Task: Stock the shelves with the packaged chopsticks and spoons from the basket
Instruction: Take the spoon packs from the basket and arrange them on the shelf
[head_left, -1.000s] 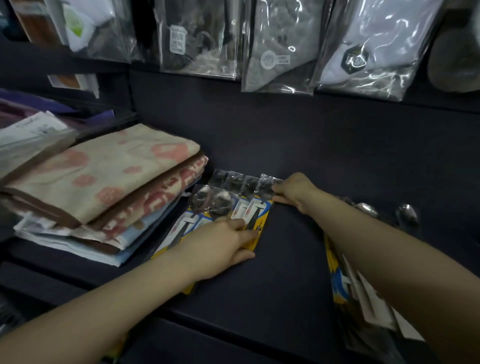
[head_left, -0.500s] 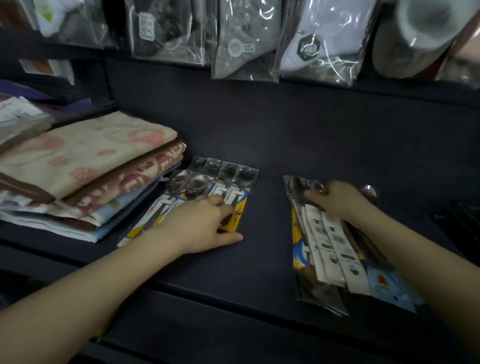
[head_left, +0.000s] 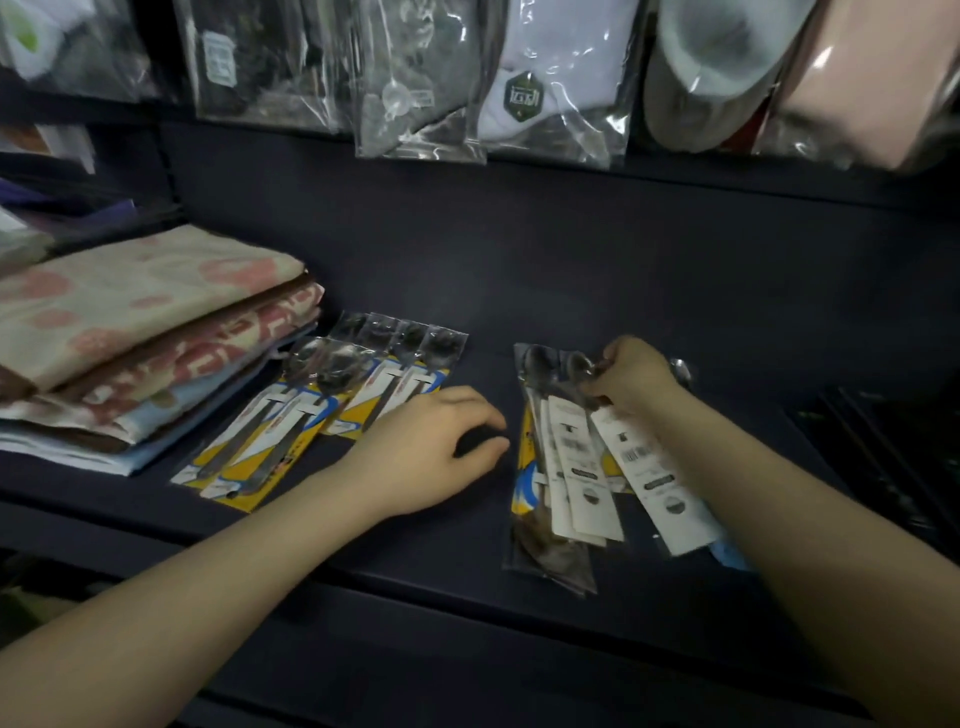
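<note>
Several yellow-and-blue carded spoon packs (head_left: 332, 400) lie in a row on the dark shelf (head_left: 519, 270), right of the towels. My left hand (head_left: 431, 447) hovers just right of their lower ends, fingers curled apart, holding nothing. A second bunch of spoon packs with white labels (head_left: 576, 467) lies to the right. My right hand (head_left: 628, 376) pinches the top end of the white-label packs at the spoon bowls. The basket is out of view.
A stack of folded patterned towels (head_left: 140, 332) fills the shelf's left side. Bagged socks (head_left: 540, 78) and other clear bags hang from above along the back. Dark long items (head_left: 878, 447) lie at the far right. The shelf's front edge (head_left: 467, 587) runs below my forearms.
My right hand left the yellow packs and went right, taking hold of the white-label packs. My left hand slid off the yellow packs toward the right. The view shifted right.
</note>
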